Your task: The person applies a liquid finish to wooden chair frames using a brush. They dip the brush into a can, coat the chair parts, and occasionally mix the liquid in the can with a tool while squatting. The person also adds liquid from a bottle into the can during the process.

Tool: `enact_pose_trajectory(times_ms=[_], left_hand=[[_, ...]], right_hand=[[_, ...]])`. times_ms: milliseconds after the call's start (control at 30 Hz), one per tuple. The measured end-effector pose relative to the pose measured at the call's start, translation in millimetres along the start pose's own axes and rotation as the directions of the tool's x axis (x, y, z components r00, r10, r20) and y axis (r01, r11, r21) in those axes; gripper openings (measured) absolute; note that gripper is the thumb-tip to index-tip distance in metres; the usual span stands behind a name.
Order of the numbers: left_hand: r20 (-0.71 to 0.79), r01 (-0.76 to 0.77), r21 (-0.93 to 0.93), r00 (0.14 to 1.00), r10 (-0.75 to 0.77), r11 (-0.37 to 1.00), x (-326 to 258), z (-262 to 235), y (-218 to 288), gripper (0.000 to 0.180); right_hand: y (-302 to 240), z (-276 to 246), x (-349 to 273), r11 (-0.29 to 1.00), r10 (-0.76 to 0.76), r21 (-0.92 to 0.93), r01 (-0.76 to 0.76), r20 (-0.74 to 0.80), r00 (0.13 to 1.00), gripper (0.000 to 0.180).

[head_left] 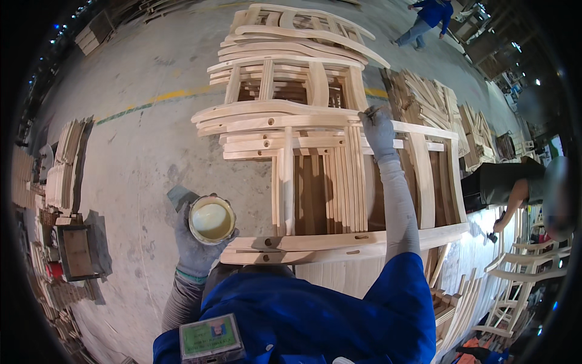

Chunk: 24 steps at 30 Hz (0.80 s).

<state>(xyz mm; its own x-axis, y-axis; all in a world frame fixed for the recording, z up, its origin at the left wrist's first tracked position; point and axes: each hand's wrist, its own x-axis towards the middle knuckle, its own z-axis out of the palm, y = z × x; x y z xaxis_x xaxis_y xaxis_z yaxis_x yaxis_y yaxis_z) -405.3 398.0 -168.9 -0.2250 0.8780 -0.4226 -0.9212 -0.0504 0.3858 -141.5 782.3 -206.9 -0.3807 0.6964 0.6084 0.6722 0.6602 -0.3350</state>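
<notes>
My gloved left hand (pixel 199 246) is wrapped round a small round can (pixel 231 224) of pale, creamy liquid (pixel 210 221), low at the left of the wooden frames. A flat grey-green piece (pixel 180 196) juts out beside the can; I cannot tell what it is. My gloved right hand (pixel 379 134) reaches forward over the far rail of the nearest pale wooden chair-like frame (pixel 418 164). Its fingers are curled together, and whatever they hold, if anything, is too small to name. The frame's near rail (pixel 315 243) shows dark holes and slots and lies close to my body.
More curved wooden frames (pixel 291 109) are stacked ahead. Piles of wooden parts (pixel 424 100) lie at the right and more strips (pixel 63 164) stand at the left. A co-worker's arm (pixel 515 206) works at the right. Another person (pixel 427 21) is walking at the far right.
</notes>
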Motion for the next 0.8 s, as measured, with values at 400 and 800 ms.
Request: enact_pose_trajectory(times_ms=[400,800], left_hand=[[0.055,-0.059,0.179,0.997,0.05,0.982,3.1,-10.3,-5.2,0.056],[0.091,-0.288,0.555,0.954,0.287,0.781,2.1,-15.6,-4.7,0.061]], right_hand=[[-4.1,-12.2,7.0,0.974,0.053,0.202,-0.108,0.26,0.964,0.019],[4.7,-13.7,7.3,0.937,0.089,0.304,-0.173,0.27,0.959,0.021]])
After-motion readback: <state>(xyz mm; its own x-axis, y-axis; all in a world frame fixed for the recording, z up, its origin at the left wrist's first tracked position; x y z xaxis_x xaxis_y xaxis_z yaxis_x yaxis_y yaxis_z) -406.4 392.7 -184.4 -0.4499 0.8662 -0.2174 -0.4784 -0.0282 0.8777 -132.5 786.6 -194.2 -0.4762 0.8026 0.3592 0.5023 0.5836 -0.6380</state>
